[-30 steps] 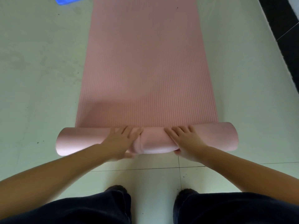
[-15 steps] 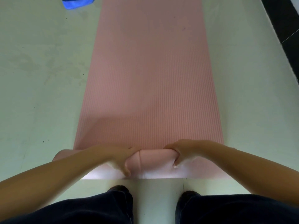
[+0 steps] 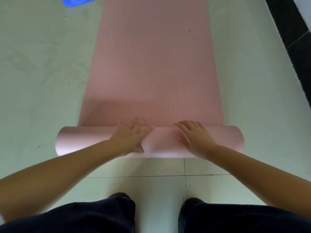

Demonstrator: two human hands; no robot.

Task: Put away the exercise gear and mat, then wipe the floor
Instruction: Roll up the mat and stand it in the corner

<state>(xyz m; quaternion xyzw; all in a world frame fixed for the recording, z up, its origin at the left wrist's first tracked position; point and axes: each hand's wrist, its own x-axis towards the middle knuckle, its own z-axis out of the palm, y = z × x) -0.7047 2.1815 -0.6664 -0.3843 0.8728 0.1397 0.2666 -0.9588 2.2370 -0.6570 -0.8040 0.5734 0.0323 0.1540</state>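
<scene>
A pink ribbed exercise mat (image 3: 151, 64) lies flat on the floor, running away from me. Its near end is wound into a roll (image 3: 84, 140) lying across in front of my feet. My left hand (image 3: 129, 137) rests on top of the roll left of its middle, fingers stretched forward to the flat part. My right hand (image 3: 193, 137) presses on the roll right of the middle, fingers straight and spread. The two hands are a short gap apart.
A blue cloth (image 3: 75, 0) lies on the pale tiled floor (image 3: 42, 73) at the far left, cut by the frame's top edge. A dark strip of flooring (image 3: 296, 39) runs along the right side. My dark-trousered legs (image 3: 101, 216) stand just behind the roll.
Half a second ago both hands curled round the roll's near side. Now the fingers lie straight over its top and the roll has turned forward, farther from my feet.
</scene>
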